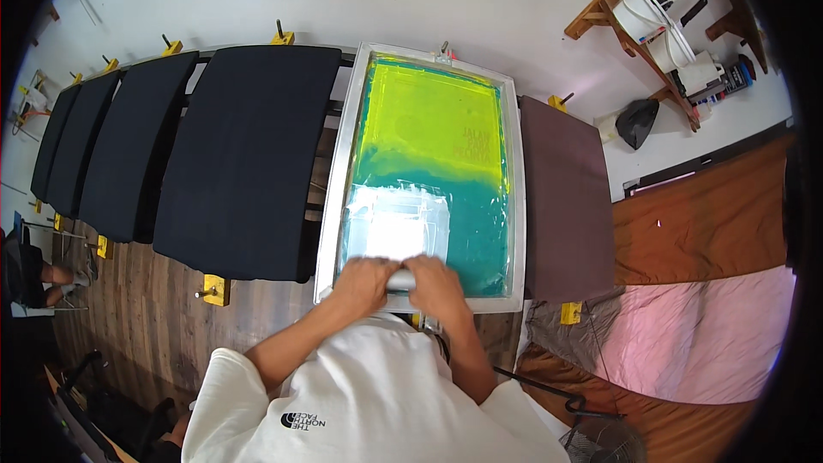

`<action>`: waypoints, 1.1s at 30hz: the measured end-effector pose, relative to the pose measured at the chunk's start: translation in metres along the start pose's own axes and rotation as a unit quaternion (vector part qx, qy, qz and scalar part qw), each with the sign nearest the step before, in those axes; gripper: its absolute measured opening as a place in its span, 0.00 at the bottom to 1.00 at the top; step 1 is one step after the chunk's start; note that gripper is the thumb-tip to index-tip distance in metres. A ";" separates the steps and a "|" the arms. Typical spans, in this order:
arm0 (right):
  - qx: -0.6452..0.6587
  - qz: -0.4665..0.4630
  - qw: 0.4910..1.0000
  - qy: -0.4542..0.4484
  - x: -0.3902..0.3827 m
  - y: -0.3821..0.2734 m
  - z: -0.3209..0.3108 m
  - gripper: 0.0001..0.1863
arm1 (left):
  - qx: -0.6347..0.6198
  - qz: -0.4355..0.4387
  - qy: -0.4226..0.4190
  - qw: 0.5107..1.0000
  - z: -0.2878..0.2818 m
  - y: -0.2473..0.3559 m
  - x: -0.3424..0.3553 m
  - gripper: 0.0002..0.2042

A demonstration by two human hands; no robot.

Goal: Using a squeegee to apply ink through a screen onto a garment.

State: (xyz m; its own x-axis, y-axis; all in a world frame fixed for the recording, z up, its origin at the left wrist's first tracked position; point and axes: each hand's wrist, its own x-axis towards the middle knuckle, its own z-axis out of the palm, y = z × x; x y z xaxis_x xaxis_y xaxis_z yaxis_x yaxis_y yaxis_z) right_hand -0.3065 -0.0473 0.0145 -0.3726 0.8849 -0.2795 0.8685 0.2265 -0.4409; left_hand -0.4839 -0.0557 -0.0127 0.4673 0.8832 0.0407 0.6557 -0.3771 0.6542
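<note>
Both of my hands are at the near end of a screen-printing frame (518, 223) with a pale metal rim. My left hand (364, 283) and my right hand (434, 285) are side by side, fingers wrapped round a grey squeegee handle (399, 280); most of the squeegee is hidden under them. Bright yellow-green ink (420, 111) covers the far half of the mesh, over faint lettering. The nearer part of the mesh (480, 231) is teal, with a pale, shiny rectangular patch (399, 219) just beyond my hands.
Several black fabric-covered boards (249, 154) stand in a row to the left, with yellow clamps (216, 290). A purplish-brown board (566, 197) adjoins the frame's right side. A wall shelf (647, 69) holds tubs. Another person's legs (60, 279) show far left; a fan (604, 441) stands lower right.
</note>
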 end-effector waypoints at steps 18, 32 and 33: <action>0.007 0.002 1.000 -0.006 -0.018 -0.008 0.008 0.22 | -0.050 -0.029 -0.043 0.997 -0.003 0.008 -0.019 0.26; 0.001 -0.041 0.994 0.106 0.038 0.015 0.012 0.21 | 0.024 -0.009 0.014 1.000 -0.001 -0.025 0.027 0.25; 0.012 -0.034 0.995 0.097 0.024 0.011 0.017 0.22 | 0.022 0.000 0.013 1.000 0.002 -0.021 0.013 0.26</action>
State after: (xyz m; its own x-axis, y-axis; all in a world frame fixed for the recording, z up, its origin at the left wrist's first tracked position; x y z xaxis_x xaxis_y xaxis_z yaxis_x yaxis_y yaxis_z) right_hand -0.3115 -0.0308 -0.0113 -0.3587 0.9301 -0.0788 0.8339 0.2813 -0.4749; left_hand -0.4904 -0.0372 -0.0279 0.4523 0.8898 0.0610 0.6815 -0.3889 0.6199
